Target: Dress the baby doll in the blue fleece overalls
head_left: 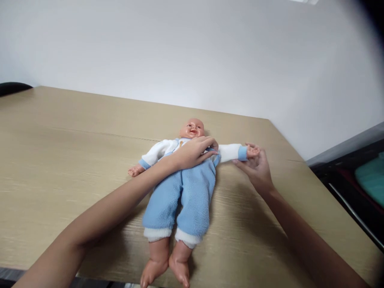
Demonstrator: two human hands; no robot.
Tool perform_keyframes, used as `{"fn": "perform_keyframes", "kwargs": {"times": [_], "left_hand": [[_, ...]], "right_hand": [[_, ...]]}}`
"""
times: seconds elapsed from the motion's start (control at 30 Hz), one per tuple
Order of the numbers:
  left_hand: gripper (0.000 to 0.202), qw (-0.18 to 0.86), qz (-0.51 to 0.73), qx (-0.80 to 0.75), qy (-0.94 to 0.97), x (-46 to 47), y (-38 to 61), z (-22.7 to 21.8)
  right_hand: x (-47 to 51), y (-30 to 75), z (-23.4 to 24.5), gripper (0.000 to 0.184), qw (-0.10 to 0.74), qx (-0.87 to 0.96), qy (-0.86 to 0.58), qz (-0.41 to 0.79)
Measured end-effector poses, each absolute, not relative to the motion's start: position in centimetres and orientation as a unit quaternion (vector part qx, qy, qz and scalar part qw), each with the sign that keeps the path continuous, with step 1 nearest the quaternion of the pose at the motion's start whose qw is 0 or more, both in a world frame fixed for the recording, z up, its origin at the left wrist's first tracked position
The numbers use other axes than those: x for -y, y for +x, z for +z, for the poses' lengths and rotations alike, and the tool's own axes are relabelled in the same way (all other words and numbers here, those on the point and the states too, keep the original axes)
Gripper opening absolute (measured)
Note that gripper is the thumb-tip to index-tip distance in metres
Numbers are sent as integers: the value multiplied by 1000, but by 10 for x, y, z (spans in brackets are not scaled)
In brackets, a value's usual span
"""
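Head view — doll (193,192) on tan table (75,124) — wall (150,48) behind.

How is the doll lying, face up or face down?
Face up: the doll lies on its back on the table, its face and the front of its clothes showing, the left hand resting on top.

Bare and slender on both sides

The left arm (120,204), lower left of the frame, is uncovered past the elbow (75,238), smooth in outline. The right arm (303,236), lower right, is uncovered too. The left hand (196,153) and right hand (260,168) are bare, slim-fingered.
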State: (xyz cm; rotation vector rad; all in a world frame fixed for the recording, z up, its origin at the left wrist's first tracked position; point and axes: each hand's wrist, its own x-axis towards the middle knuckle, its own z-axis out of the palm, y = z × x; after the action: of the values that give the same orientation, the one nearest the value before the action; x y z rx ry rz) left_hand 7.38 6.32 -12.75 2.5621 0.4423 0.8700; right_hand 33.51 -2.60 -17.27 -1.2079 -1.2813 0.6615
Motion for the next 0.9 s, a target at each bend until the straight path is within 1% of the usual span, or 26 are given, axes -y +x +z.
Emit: {"fn": "perform_keyframes", "kwargs": {"times": [0.07, 0.2, 0.3, 0.4, 0.47, 0.57, 0.67, 0.77, 0.83, 0.9], "left_hand": [[22, 190, 335, -148, 911, -62, 73, -127], [26, 163, 366, -122, 908, -61, 69, -128], [31, 131, 369, -119, 912, -58, 64, -130], [33, 108, 375, -136, 910, -55, 58, -132], [29, 118, 399, -138, 899, -55, 55, -132], [22, 166, 443, -136, 870, -59, 55, -130], [18, 244, 456, -167, 839, -67, 61, -131], [22, 291, 417, -211, 835, -77, 68, -137], [28, 287, 384, -246, 842, -81, 72, -142], [33, 282, 357, -269, 849, -83, 73, -145]], "right_hand": [[14, 323, -171, 68, 583, 568, -499, 298], [-4, 297, -171, 64, 562, 600, -489, 291], [-9, 284, -171, 52, 520, 662, -479, 250], [-8, 280, -168, 53, 469, 731, -448, 213], [-5, 281, -166, 51, 437, 761, -436, 200], [3, 283, -165, 39, 414, 774, -433, 203], [11, 282, -166, 30, 427, 765, -427, 223], [14, 274, -168, 22, 458, 728, -432, 269], [12, 268, -170, 19, 514, 647, -433, 360], [7, 263, -174, 23, 576, 529, -414, 466]]}}
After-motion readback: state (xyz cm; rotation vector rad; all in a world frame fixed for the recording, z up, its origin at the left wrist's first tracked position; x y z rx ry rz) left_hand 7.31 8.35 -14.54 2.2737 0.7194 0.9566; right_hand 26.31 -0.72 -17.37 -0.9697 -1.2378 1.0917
